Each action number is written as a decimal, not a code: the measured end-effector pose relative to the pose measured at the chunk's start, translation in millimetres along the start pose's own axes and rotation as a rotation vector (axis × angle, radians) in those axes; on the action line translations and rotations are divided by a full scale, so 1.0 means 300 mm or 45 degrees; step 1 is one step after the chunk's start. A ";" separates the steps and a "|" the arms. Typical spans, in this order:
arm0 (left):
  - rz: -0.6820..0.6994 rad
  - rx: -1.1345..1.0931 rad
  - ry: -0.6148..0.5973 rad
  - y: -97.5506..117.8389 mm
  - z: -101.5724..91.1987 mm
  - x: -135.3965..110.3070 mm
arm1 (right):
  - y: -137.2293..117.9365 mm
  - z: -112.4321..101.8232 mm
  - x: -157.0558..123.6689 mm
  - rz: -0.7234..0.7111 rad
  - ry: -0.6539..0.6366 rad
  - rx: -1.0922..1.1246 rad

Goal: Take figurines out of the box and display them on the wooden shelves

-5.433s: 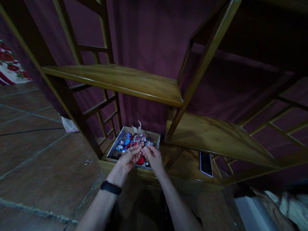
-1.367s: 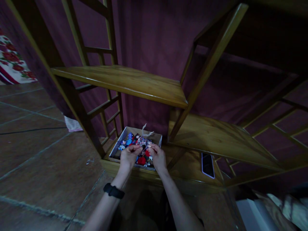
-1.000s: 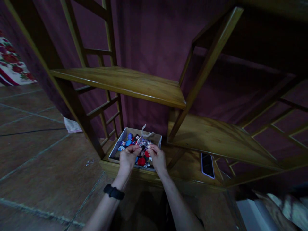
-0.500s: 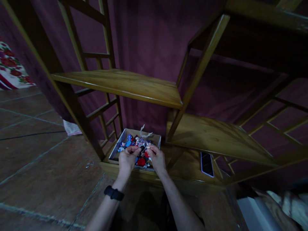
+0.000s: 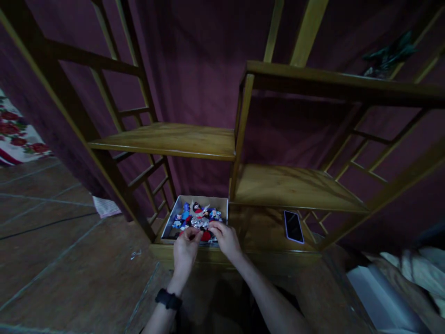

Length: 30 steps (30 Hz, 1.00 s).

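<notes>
A shallow cardboard box (image 5: 169, 227) with pale sides holds several small colourful figures (image 5: 186, 214), blue, red, purple and black. My left hand (image 5: 187, 246), with a dark watch (image 5: 168, 299) on the wrist, is over the near part of the box, thumb and fingers pinched. Opposite it my right hand (image 5: 224, 236) is also closed in a pinch, its fingertips beside a shiny, clear, crinkled piece (image 5: 200, 222). Something small and dark shows between the two hands, too small to name. Translucent pointed strips (image 5: 206, 207) show at the box's far side.
The box stands on the bottom board of a wooden shelf unit (image 5: 167, 139). A phone (image 5: 294, 227) lies on that board to the right. On the tiled floor at left is a small clear scrap (image 5: 136, 254). A white box (image 5: 382, 297) stands at lower right.
My head view has shifted, showing more of the shelf. The shiny piece and both hands are lower toward the near side of the box, uncovering more figures. Both hands stay pinched.
</notes>
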State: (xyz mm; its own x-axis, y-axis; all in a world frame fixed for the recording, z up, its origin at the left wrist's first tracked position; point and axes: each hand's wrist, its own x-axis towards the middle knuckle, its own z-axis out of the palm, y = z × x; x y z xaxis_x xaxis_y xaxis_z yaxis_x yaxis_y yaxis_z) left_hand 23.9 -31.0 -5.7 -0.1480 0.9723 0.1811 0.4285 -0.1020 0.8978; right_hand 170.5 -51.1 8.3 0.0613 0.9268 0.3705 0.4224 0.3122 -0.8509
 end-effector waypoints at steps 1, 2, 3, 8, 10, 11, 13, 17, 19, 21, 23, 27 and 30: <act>0.019 0.010 -0.004 0.009 -0.003 -0.019 | -0.006 -0.010 -0.012 -0.018 0.001 0.004; 0.039 0.025 -0.009 0.020 -0.007 -0.041 | -0.014 -0.020 -0.025 -0.030 0.001 0.014; 0.058 0.044 -0.016 0.032 -0.014 -0.064 | -0.024 -0.029 -0.039 -0.040 0.002 0.027; 0.093 0.105 0.010 0.073 -0.067 -0.185 | -0.109 -0.064 -0.123 -0.057 0.018 0.110; 0.088 0.083 0.014 0.084 -0.094 -0.230 | -0.151 -0.073 -0.164 -0.030 0.038 0.154; 0.084 0.057 0.032 0.090 -0.107 -0.251 | -0.173 -0.079 -0.185 -0.011 0.036 0.184; 0.059 -0.035 0.035 0.110 -0.132 -0.290 | -0.218 -0.094 -0.222 0.030 0.044 0.247; -0.035 -0.206 -0.003 0.184 -0.171 -0.357 | -0.325 -0.148 -0.277 0.081 0.017 0.362; -0.060 -0.270 0.002 0.240 -0.183 -0.383 | -0.389 -0.183 -0.300 0.084 -0.010 0.423; -0.065 -0.345 0.011 0.308 -0.192 -0.403 | -0.456 -0.215 -0.326 0.070 -0.031 0.501; -0.056 -0.429 0.015 0.381 -0.202 -0.421 | -0.521 -0.240 -0.356 0.046 -0.029 0.555; -0.002 -0.562 0.008 0.515 -0.224 -0.450 | -0.630 -0.271 -0.417 0.011 0.017 0.487; 0.041 -0.632 -0.067 0.585 -0.238 -0.475 | -0.691 -0.298 -0.449 -0.037 0.063 0.396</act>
State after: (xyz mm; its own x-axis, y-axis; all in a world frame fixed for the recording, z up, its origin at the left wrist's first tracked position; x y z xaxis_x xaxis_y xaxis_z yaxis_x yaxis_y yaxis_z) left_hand 56.6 -202.4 154.8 -0.0912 0.9750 0.2027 -0.0454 -0.2074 0.9772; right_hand 155.6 -259.2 168.3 0.1007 0.9077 0.4073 0.1281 0.3942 -0.9101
